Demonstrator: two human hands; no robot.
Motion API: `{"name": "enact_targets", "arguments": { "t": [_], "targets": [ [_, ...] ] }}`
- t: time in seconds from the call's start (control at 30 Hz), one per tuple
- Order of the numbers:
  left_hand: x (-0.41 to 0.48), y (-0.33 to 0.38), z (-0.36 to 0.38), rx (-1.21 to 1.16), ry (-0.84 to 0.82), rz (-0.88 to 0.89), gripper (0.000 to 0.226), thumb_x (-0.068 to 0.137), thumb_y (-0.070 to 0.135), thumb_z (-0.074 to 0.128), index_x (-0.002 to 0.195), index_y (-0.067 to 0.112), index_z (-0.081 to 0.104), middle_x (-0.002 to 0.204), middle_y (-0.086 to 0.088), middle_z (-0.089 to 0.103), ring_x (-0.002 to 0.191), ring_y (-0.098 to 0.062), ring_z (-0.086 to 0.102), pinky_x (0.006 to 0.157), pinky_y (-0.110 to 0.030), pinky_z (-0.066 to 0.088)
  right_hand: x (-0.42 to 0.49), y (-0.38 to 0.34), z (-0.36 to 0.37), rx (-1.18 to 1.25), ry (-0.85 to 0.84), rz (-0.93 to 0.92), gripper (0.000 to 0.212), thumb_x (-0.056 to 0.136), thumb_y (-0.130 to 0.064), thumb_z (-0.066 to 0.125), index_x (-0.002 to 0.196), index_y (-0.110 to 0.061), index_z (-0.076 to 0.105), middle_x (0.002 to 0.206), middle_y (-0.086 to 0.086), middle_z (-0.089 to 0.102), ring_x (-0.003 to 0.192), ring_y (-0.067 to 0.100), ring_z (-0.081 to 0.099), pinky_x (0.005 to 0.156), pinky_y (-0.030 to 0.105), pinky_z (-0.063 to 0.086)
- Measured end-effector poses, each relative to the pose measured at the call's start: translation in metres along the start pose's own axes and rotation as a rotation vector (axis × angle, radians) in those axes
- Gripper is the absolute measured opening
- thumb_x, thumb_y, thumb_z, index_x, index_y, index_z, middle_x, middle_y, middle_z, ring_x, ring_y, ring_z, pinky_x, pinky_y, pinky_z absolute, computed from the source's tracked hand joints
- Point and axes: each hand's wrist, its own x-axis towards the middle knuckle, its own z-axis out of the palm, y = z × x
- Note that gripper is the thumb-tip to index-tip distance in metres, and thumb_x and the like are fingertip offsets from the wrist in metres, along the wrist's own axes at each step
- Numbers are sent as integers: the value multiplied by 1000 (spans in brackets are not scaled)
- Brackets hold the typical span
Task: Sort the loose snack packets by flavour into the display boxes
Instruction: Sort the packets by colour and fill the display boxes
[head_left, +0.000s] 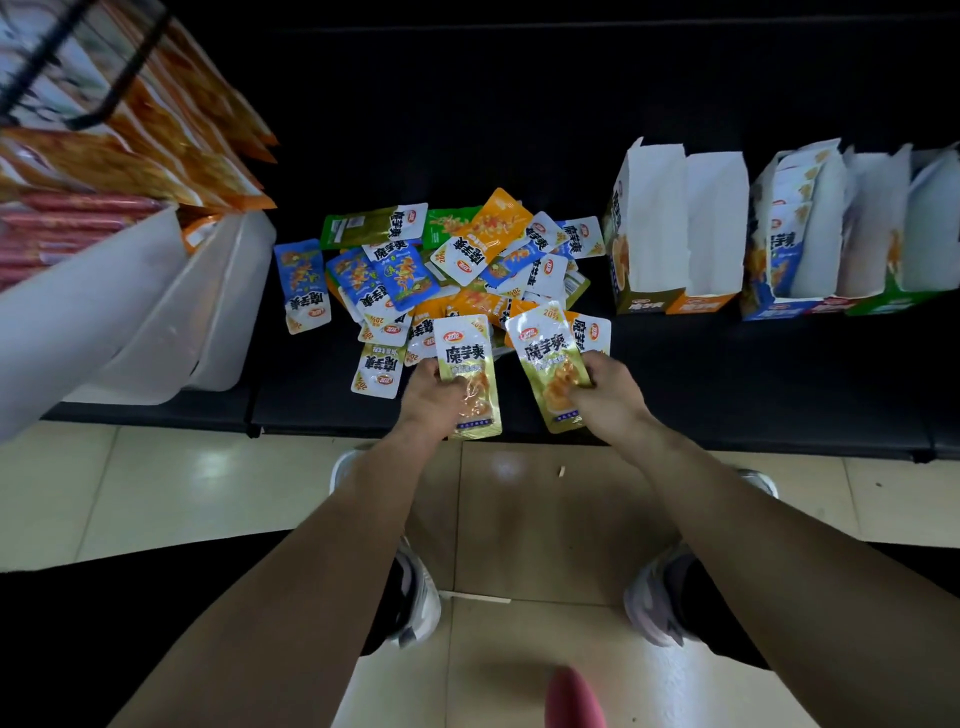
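**Two gold packets, one in each hand**

At lower centre the left hand (431, 395) pinches one gold packet (470, 374). Just beside it the right hand (608, 395) pinches a second gold packet (548, 358). Behind them, mid-frame, is a pile of loose packets (441, 260) in blue, green, orange and gold. At least four display boxes stand at the right. The blue-fronted box (789, 234) holds a row of packets, and the gold-fronted box (654, 223) shows only white walls.

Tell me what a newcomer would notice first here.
The left hand and right hand, at centre, each grip a gold-green packet: the left packet and the right packet. Behind them a colourful pile of loose packets lies on the dark shelf. Open display boxes stand to the right.
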Motion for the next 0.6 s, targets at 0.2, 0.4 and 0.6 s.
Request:
{"name": "enact_targets", "arguments": {
  "t": [0.2, 0.4, 0.6],
  "targets": [
    [-8, 1, 16, -369, -196, -47, 20, 87, 25, 71, 106, 19, 67, 110, -10, 73, 104, -33, 69, 90, -55, 56, 7, -4, 21, 45, -71, -5, 16, 88, -22, 75, 103, -21, 69, 95, -5, 72, 90, 17, 70, 84, 37, 57],
    [4, -1, 10, -234, -76, -12, 26, 89, 11, 72, 112, 13, 61, 100, -3, 71, 88, -20, 70, 74, -30, 59, 20, -9, 42, -271, -98, -106, 37, 88, -50, 70, 113, -24, 67, 111, -4, 66, 101, 15, 63, 82, 35, 53],
    [31, -6, -22, -171, 94, -81, 24, 97, 13, 61, 119, 14, 52, 107, 0, 61, 76, -8, 58, 54, -21, 47, 47, 18, 23, -929, 25, -319, 64, 100, -44, 46, 157, -31, 18, 164, -4, 14, 145, 27, 26, 112, 52, 35]
  ]
}}
